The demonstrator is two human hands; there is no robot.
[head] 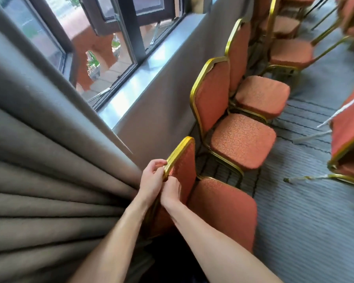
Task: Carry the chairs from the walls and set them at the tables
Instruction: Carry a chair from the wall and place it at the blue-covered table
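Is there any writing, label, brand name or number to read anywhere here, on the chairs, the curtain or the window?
None: no word, number or brand can be read in this picture.
The chair that the left hand and right hand grip shows only speckled red cloth and a gold frame.
The curtain, window and carpet carry no writing either.

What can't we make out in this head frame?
Head view:
- Right hand fingers: blurred, grip unclear beside left hand.
- Near chair legs: hidden under its own seat.
- Far chairs: motion-blurred, details lost.
- Right chair: cut off by the frame edge.
- Tables: none in view.
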